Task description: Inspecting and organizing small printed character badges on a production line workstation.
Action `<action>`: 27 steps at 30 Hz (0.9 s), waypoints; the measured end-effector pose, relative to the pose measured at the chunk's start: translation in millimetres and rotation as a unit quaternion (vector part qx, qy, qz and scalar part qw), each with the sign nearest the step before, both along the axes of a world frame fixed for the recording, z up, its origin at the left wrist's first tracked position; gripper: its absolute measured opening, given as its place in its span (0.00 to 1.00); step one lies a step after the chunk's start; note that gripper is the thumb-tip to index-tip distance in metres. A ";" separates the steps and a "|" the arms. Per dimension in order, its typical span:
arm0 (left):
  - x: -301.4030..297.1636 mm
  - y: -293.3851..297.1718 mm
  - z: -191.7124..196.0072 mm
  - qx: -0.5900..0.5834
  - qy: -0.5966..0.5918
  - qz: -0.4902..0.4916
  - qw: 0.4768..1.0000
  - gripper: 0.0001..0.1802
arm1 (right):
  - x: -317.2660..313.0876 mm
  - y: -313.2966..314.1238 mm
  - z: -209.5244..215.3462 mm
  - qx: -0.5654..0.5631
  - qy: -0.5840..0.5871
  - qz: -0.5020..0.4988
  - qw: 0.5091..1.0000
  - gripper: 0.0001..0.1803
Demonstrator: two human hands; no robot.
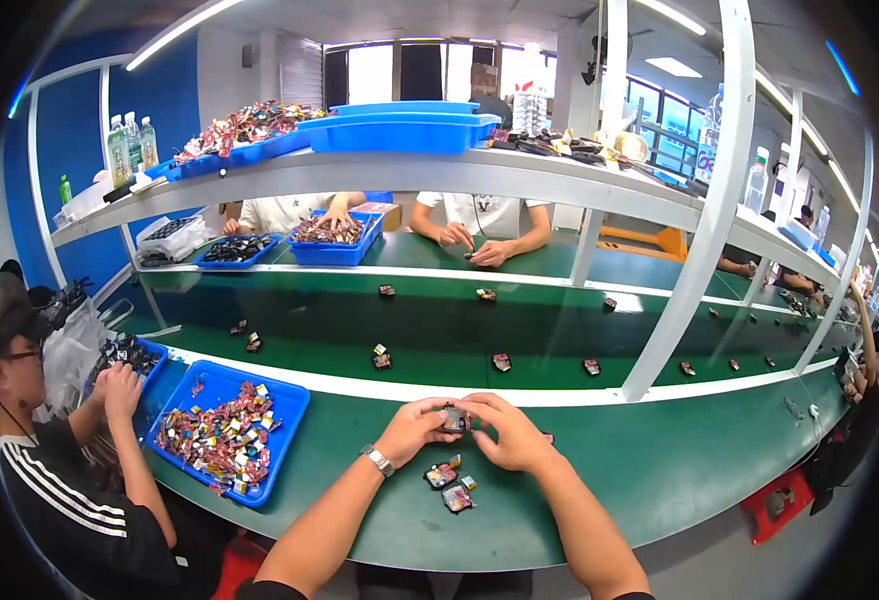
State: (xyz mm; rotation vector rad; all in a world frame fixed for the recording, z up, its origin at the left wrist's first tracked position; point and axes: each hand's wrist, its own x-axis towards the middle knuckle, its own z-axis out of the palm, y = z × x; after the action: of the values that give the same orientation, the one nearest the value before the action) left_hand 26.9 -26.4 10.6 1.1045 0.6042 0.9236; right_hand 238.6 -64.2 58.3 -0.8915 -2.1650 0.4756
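While both hands are meeting above the green bench [660, 470], left hand [412, 428] and right hand [505, 437] are pinching 1 small dark part [454, 419] together; probably light, rigid, best gripped at its edges.

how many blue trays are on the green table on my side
2: a blue tray of colourful small parts left of my left hand, and a second blue tray further left by the co-worker; more may be hidden.
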 end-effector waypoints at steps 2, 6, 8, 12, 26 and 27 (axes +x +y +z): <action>1.9 -1.3 3.1 -0.002 0.001 0.001 1.000 0.19 | 4.1 5.4 -5.7 0.024 -0.001 0.010 1.000 0.24; 3.8 -0.7 2.4 0.017 0.024 0.002 1.000 0.19 | 8.0 6.9 -10.3 -0.010 -0.024 -0.010 1.000 0.17; 4.5 -1.3 3.5 -0.005 0.031 -0.016 0.999 0.18 | 6.9 6.4 -14.5 0.046 -0.052 -0.048 0.996 0.11; 6.6 -3.2 2.8 -0.011 0.042 -0.013 0.999 0.17 | -2.9 3.7 -16.8 0.044 -0.025 -0.069 0.996 0.07; 3.6 -0.5 -4.9 0.034 0.022 -0.068 0.997 0.24 | -12.1 6.4 -25.5 0.046 0.012 -0.103 0.994 0.05; 4.0 -0.8 -4.0 0.035 0.023 -0.069 0.997 0.24 | -10.3 7.0 -25.0 0.047 0.014 -0.104 0.993 0.05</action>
State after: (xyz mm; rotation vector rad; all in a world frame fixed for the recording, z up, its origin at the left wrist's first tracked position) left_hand 30.9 -27.1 6.6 1.2181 0.5300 0.8060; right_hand 228.3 -57.2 33.3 -1.0381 -2.0250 0.2800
